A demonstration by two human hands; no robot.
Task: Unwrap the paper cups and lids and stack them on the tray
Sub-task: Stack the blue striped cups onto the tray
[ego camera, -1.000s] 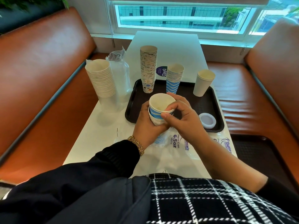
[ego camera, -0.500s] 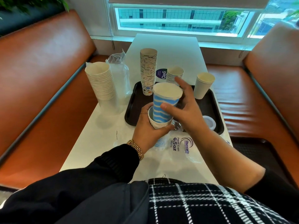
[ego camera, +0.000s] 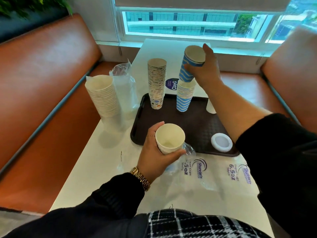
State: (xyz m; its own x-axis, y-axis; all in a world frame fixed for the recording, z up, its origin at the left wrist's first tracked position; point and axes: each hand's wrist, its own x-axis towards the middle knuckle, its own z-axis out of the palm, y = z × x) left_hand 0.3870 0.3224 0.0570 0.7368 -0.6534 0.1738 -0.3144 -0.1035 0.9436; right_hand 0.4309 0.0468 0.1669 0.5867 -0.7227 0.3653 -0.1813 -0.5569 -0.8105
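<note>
My right hand (ego camera: 205, 73) grips a short stack of blue striped cups (ego camera: 190, 66), tilted, its base just above the blue striped stack (ego camera: 184, 95) standing on the dark tray (ego camera: 193, 124). My left hand (ego camera: 154, 155) holds a small stack of cups (ego camera: 169, 138), still partly in its clear wrapper (ego camera: 187, 150), over the tray's near left corner. A tall patterned cup stack (ego camera: 157, 83) stands at the tray's back left. A white lid (ego camera: 221, 142) lies at the tray's near right. A white cup (ego camera: 210, 107) shows partly behind my right arm.
A wrapped stack of white cups (ego camera: 104, 97) and a clear sleeve of lids (ego camera: 126, 93) stand on the table left of the tray. Empty printed wrappers (ego camera: 223, 170) lie near the table's front edge. Orange bench seats flank the table; a window is behind.
My right hand lifted several blue striped cups off the stack in my left hand and carried them up and away to above the blue stack on the tray. My left hand stayed low.
</note>
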